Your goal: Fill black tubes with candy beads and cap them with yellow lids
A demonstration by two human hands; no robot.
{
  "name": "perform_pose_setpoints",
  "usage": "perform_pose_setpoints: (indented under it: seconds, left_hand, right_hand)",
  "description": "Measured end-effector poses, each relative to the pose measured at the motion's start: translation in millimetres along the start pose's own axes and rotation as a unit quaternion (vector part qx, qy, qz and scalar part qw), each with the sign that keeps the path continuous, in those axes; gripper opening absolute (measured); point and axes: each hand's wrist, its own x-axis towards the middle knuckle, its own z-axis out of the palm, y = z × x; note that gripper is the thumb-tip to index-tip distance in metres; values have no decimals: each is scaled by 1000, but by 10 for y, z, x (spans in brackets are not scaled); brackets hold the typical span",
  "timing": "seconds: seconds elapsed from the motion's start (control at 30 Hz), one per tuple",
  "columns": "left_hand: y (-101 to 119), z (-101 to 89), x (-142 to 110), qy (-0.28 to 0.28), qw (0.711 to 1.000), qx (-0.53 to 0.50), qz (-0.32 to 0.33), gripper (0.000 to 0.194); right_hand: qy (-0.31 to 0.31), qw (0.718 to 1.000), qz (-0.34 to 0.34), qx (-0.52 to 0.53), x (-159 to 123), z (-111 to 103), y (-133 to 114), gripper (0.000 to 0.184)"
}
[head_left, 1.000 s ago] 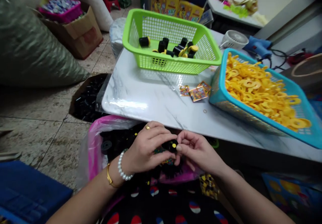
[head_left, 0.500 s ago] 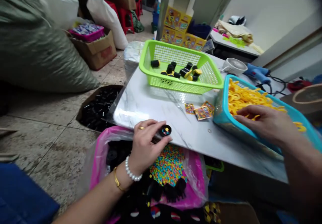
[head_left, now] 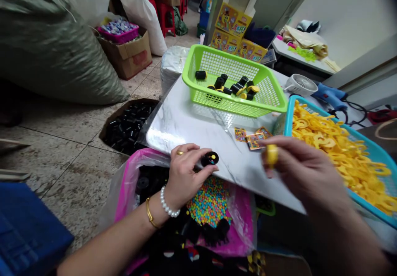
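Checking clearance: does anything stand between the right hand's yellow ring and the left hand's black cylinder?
Nothing visible: only a gap separates the yellow ring in the right hand from the black cylinder in the left hand.

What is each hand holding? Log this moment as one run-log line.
left hand: black spool | right hand: yellow ring | below: coloured beads

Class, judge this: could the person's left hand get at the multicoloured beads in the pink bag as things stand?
Probably yes. The left hand sits right beside the multicoloured beads with nothing between, though it would likely need to release the black round piece first.
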Motion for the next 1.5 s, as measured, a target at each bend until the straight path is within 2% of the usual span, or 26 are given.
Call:
perform_pose_setpoints:
  seconds: [0.1, 0.17, 0.23, 0.47, 0.63, 0.87, 0.97, 1.03, 1.13, 1.23, 1.3, 1.37, 1.5]
  left_hand:
    - [0, -3, -5, -3, 1000, 2, -2, 33]
    - [-7, -2, -17, 2, 1000, -7, -3, 33]
    - [-21, 2, -35, 6, 1000, -17, 1, 34]
    - [-12, -45, -57, -23, 999, -38, -8, 33]
    - [71, -109, -13, -36, 997, -63, -39, 35]
    - [154, -113, 4, -15, 997, -59, -54, 19]
    - [231, -144, 49, -45, 992, -67, -96, 15]
    - [268, -136, 89, -63, 986, -98, -122, 17]
    - [273, -63, 83, -44, 976, -151, -150, 13]
    - [224, 20, -30, -35, 951, -245, -184, 15]
    - [172, 44, -104, -42, 944, -283, -165, 23]
    - [124, 42, -141, -51, 956, -266, -114, 33]
    - [67, 14, -133, -51, 976, -204, -59, 28]
  right_hand:
    - [-119, 988, 35, 95, 170, 512, -11, 20]
    - [-150, 979, 54, 124, 251, 691, 36, 22]
    - [-163, 973, 80, 143, 274, 763, 77, 22]
    - [-121, 972, 132, 153, 188, 772, 97, 19]
    - [-124, 965, 157, 171, 187, 818, 99, 18]
    - [-143, 967, 137, 160, 177, 816, 54, 19]
    - [-148, 965, 146, 161, 137, 838, 8, 18]
    - [-121, 975, 125, 140, 103, 863, -21, 17]
    - [-53, 991, 69, 103, 55, 912, -28, 15]
    - [-52, 990, 72, 107, 31, 964, 16, 18]
    - [-59, 988, 82, 117, 38, 977, 57, 20]
    - [-64, 984, 92, 137, 49, 952, 100, 22]
    - [-126, 953, 137, 239, 26, 783, 218, 27]
